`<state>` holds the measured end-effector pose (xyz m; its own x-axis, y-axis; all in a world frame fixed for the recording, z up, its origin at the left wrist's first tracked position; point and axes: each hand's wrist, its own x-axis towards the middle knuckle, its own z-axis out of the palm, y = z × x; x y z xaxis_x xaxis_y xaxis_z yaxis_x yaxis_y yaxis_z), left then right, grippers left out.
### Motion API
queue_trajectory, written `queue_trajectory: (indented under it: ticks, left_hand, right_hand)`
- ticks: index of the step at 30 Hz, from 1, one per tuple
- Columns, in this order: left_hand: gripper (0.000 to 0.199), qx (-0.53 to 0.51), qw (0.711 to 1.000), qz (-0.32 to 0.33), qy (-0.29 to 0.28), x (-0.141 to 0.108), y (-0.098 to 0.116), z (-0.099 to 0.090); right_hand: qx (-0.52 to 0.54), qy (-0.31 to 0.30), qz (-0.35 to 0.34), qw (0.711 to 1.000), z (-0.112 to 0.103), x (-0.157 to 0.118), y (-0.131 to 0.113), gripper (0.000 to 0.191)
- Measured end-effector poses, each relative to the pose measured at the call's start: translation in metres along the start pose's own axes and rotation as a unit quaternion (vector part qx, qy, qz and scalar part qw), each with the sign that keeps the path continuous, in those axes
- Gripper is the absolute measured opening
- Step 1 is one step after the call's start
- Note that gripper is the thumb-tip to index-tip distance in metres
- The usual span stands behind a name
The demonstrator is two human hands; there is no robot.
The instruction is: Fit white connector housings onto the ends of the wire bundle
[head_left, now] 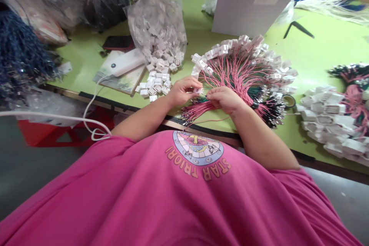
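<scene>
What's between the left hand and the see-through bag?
Small white plastic pieces lie on the green table between the left hand and the see-through bag, in the head view.

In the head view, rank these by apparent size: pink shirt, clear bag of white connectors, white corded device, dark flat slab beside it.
1. Pink shirt
2. Clear bag
3. White device and dark slab: look too alike to rank

Glossy plastic connectors, crinkled clear plastic bag, matt pink cloth shirt
</scene>
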<state>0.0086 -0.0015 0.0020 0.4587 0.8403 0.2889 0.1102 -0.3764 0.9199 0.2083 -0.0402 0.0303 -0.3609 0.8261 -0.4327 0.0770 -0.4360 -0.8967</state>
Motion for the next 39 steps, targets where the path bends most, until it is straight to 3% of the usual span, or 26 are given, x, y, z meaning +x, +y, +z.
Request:
queue_trajectory:
  ticks: [4,7,10,13,17,21,25,29,34,36,39]
  left_hand:
    - [0.023,0.045,0.997,0.045,-0.05,-0.003,0.002,0.001]
    - [0.022,0.06,0.995,0.07,-0.047,-0.004,0.001,0.004]
    - [0.024,0.066,0.995,0.066,-0.023,-0.004,0.0,0.007]
    - [0.026,0.072,0.997,0.038,0.007,-0.005,-0.001,0.012]
    - [0.029,0.06,0.997,0.004,0.04,-0.005,-0.003,0.015]
    - [0.032,0.046,0.997,-0.027,0.047,-0.004,-0.007,0.015]
    - [0.033,0.023,0.997,-0.043,0.052,-0.004,-0.011,0.016]
    - [0.032,0.001,0.998,-0.043,0.039,-0.003,-0.012,0.019]
    - [0.028,0.072,0.996,-0.035,0.035,0.001,0.0,0.009]
    - [0.026,0.12,0.991,-0.039,0.046,0.006,0.008,0.001]
    - [0.024,0.161,0.984,-0.047,0.062,0.017,0.014,-0.011]
  right_hand:
    - [0.045,-0.054,0.027,0.997,-0.005,0.002,-0.001,0.03]
    - [0.061,-0.073,0.037,0.995,-0.006,0.003,0.001,0.028]
    - [0.054,-0.031,0.021,0.998,-0.001,0.004,0.004,0.019]
    - [-0.027,0.065,-0.044,0.997,0.008,0.003,0.007,0.014]
    - [-0.215,0.185,-0.176,0.943,0.016,0.004,0.011,0.014]
    - [-0.291,0.234,-0.208,0.904,0.014,0.004,0.013,0.011]
    - [-0.351,0.237,-0.229,0.877,0.014,0.004,0.013,0.013]
    - [-0.375,0.228,-0.224,0.87,0.017,0.007,0.015,0.015]
    - [-0.386,0.217,-0.231,0.866,0.011,0.011,0.013,0.016]
    - [-0.415,0.223,-0.276,0.838,0.006,0.009,0.012,0.018]
    - [-0.481,0.22,-0.371,0.764,0.003,0.005,0.015,0.026]
